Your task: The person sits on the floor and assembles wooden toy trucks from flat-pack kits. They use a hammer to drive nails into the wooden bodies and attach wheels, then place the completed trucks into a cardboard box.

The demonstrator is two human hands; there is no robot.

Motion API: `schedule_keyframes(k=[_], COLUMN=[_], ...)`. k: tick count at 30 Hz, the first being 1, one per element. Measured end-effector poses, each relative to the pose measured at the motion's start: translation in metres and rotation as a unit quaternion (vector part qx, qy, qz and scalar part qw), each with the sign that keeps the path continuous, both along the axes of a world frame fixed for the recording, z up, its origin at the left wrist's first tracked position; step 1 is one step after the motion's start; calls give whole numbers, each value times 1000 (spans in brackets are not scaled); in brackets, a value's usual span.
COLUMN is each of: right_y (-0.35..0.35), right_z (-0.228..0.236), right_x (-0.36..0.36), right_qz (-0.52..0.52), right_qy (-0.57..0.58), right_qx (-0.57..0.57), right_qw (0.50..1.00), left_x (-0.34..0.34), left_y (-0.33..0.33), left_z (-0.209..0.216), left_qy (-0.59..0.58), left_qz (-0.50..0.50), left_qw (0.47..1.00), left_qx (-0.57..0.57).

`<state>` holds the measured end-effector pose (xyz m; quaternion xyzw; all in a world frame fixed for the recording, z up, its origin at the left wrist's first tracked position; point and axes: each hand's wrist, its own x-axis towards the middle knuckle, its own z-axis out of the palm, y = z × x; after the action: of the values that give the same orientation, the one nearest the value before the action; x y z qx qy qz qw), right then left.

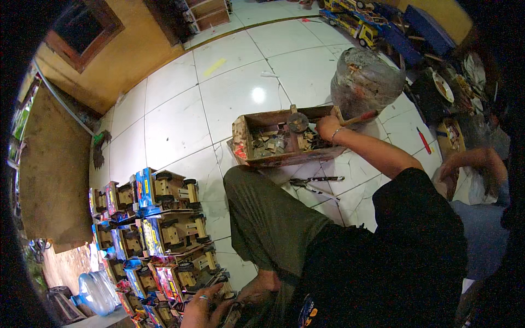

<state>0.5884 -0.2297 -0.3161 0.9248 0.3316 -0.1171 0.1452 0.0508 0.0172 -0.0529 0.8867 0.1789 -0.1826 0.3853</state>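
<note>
My right hand (328, 128) reaches over the right end of an open wooden box (284, 159), its fingers down inside and mostly hidden. Small metal and wood pieces (268, 142) lie in the box. A round dark disc-shaped thing (298, 122) sits on its middle divider, left of that hand. Just right of it, a wooden handle (359, 118) sticks out over the box's end. At the lower edge, my left hand (203, 307) is curled round a small dark piece I cannot make out, beside rows of wooden toy trucks (169, 232) lying on their sides.
Pliers-like tools (316, 185) lie on the white tile floor before the box. Behind it stands a stuffed grey bag (365, 79). Another person's arm (476, 161) shows at right, near a red-handled tool (424, 141). A water jug (97, 292) stands lower left; finished-looking toy trucks (358, 24) stand far right.
</note>
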Motion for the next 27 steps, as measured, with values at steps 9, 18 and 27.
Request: schedule_keyframes(k=[9, 18, 27], right_y=[-13, -12, -48], right_z=[10, 8, 137], right_x=[0, -8, -5], right_qz=[-29, -16, -52], right_qy=[27, -34, 357], right_qx=[76, 80, 269], right_qw=[996, 996, 893], left_x=[-6, 3, -12], left_y=[-4, -5, 2], left_z=[-4, 6, -12], left_qy=[-29, 104, 14], left_qz=[-38, -13, -37], left_qw=[998, 995, 997], left_qx=[48, 4, -60])
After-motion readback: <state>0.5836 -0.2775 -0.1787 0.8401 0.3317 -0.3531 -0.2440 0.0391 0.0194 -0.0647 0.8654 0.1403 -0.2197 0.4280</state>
